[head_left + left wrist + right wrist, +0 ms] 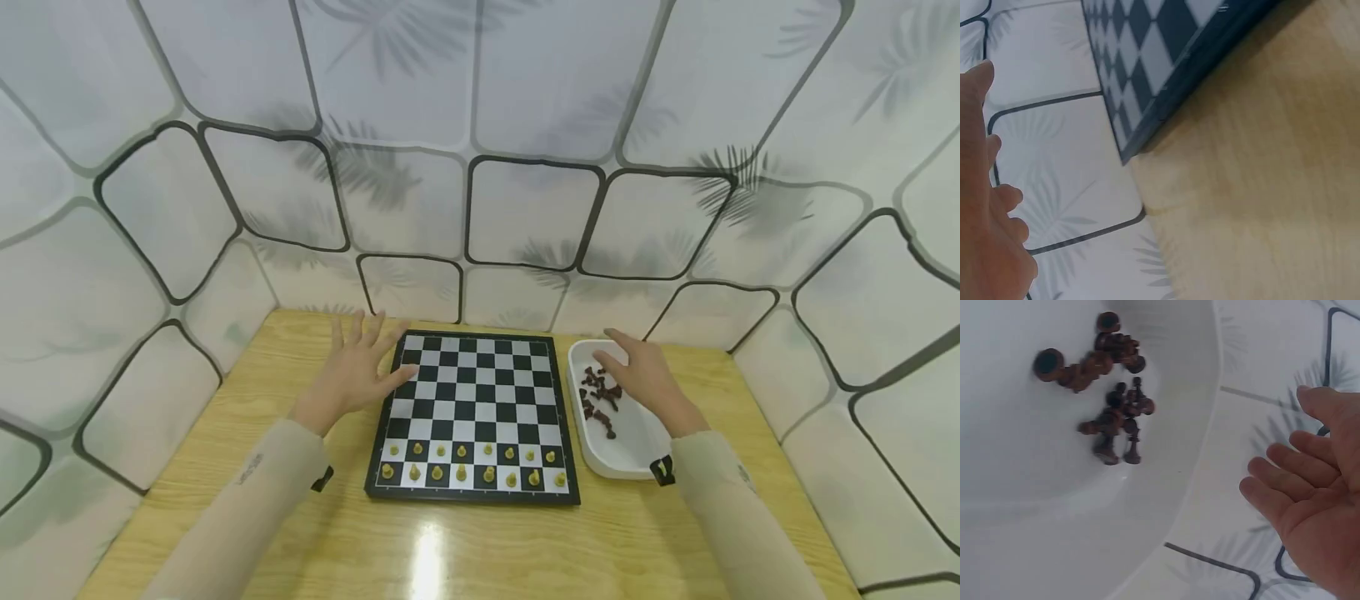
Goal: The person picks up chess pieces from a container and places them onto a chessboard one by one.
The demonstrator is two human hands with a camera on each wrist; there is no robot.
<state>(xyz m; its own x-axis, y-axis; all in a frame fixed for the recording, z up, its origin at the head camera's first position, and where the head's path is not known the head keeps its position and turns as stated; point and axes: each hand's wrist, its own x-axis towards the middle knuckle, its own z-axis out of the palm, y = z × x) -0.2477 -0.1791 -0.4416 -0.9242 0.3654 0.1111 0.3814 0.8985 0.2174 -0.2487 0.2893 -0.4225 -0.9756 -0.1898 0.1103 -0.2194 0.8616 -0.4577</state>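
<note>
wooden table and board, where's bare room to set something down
The table is bare on the near side of the board, between the sleeves; the board's six far rows hold no pieces. Crowded: the two near rows, full of yellow pieces, and the left side of the white tray, with dark pieces.

Leaf-patterned walls [536, 212], shiny wooden table [495, 550]

Chessbd [476, 396] on tbl [525, 554], tub [626, 446] at R, pcs [461, 472] on/in both
</note>
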